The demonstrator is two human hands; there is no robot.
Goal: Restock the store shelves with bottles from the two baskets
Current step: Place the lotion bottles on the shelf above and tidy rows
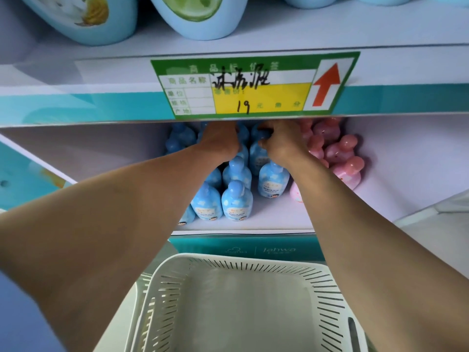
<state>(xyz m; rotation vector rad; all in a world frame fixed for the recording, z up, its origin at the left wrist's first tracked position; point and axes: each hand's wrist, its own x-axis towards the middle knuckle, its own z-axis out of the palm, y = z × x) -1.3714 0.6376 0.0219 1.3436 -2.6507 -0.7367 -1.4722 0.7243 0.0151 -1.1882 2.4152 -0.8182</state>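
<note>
Now fingers (263,143) of right hand (281,146) curl round a blue bottle (256,158); left hand (223,142) fingers hidden

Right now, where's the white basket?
Head view, bottom centre: the white basket sits just below the front of the shelf, under the blue bottles, with no bottles visible inside.

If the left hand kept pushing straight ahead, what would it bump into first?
Likely the rear blue bottles just beyond the left hand. Its fingertips hide under the shelf edge, so depth is uncertain.
</note>
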